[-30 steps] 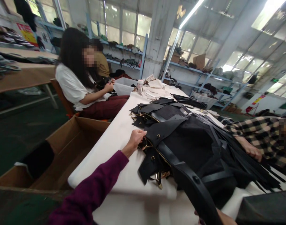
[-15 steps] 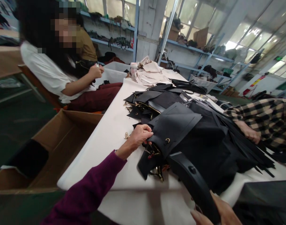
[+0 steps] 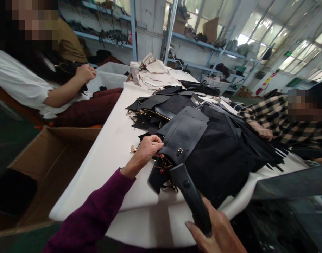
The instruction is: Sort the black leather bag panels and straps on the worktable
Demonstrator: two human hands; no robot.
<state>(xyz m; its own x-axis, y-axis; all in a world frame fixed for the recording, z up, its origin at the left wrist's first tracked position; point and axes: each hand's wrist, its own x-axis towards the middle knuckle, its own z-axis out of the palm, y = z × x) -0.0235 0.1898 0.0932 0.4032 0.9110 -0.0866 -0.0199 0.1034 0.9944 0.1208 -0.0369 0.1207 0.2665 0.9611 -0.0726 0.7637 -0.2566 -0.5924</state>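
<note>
My left hand (image 3: 149,146), in a purple sleeve, pinches the near-left edge of a black leather panel (image 3: 185,128) with a small gold ring fitting. In my right hand (image 3: 216,225) is a black hand-held tool (image 3: 190,191) with a round button, its kind unclear. The tool's blunt front end points at the panel's near edge, just above gold zipper ends and chains (image 3: 164,164) hanging there. Beneath the panel lies a wide heap of black fabric and leather pieces (image 3: 216,154). A small gold fitting (image 3: 133,149) rests beside my left wrist.
The white-covered table (image 3: 92,168) also bears beige pieces (image 3: 157,75) and a jar (image 3: 134,70) at its far end. An open cardboard box (image 3: 63,154) stands at left. A seated person's hand (image 3: 85,73) is on the left; another person's hand (image 3: 261,130) touches black strips on the right.
The view has shifted, so table and people appear further left. The right hand and its black tool show more fully, with the tool held more upright. The left hand keeps its pinch on the panel.
</note>
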